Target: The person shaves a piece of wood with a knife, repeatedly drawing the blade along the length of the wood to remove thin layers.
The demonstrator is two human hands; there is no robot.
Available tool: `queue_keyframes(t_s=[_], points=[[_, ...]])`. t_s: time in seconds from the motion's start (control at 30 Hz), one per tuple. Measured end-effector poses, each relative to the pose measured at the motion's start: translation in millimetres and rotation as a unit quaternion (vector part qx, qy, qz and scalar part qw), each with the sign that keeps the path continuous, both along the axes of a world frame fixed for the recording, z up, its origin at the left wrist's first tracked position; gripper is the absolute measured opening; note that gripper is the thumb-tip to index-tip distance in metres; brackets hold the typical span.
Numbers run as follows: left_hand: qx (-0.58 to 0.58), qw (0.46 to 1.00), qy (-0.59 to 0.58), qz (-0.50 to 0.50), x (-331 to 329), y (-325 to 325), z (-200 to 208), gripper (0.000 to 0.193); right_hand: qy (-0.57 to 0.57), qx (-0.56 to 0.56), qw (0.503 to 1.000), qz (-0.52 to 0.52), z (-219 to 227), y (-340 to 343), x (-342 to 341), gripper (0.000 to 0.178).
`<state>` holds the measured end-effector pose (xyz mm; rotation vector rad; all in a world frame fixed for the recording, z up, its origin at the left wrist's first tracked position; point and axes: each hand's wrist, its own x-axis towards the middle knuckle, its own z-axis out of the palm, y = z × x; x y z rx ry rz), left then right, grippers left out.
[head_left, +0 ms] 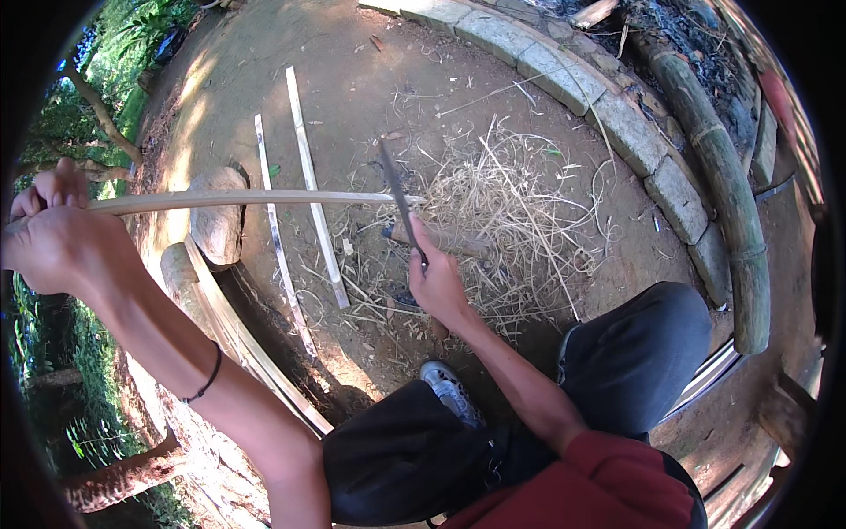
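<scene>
My left hand (66,238), at the far left, is closed round one end of a long pale bamboo strip (256,197). The strip runs level across the view to the right. In my right hand (438,284), near the middle, is a knife (397,179) with a dark, narrow blade pointing up and away. The blade crosses the strip close to its right end; whether it is cutting in there I cannot tell. Thin curled shavings (520,229) lie heaped on the ground beyond and beside my right hand. The knife's handle is mostly hidden in my fingers.
Two split strips lie on the dirt, a longer one (310,176) and a thinner one (269,207). A rounded block (217,234) sits under the held strip, beside more split lengths (251,348). A kerb of blocks (626,132) and a thick bamboo pole (718,167) border the right.
</scene>
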<state>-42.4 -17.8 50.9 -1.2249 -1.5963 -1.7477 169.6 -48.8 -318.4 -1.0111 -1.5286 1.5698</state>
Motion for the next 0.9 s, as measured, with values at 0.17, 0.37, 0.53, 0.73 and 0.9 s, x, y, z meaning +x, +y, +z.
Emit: queue_keyframes(t_s=[0.17, 0.37, 0.53, 0.73, 0.9], points=[[-0.063, 0.996, 0.057, -0.007, -35, -12, 3, 0.015, -0.015, 0.015, 0.999, 0.032, 19, -5, 2, 0.065], [-0.023, 0.999, -0.025, -0.02, -19, -3, 9, 0.019, -0.054, 0.023, 0.998, -0.017, -50, 2, 1, 0.063], [-0.035, 0.999, 0.03, 0.026, -50, -15, 3, 0.023, 0.008, 0.018, 0.999, 0.038, 15, -4, -3, 0.065], [0.048, 0.996, -0.075, 0.017, 8, 11, 3, 0.03, -0.079, 0.034, 0.996, -0.029, -72, -2, 0, 0.066], [0.052, 0.998, -0.046, 0.001, 24, 7, -4, 0.045, -0.046, 0.007, 0.999, 0.015, -16, -12, -1, 0.065]])
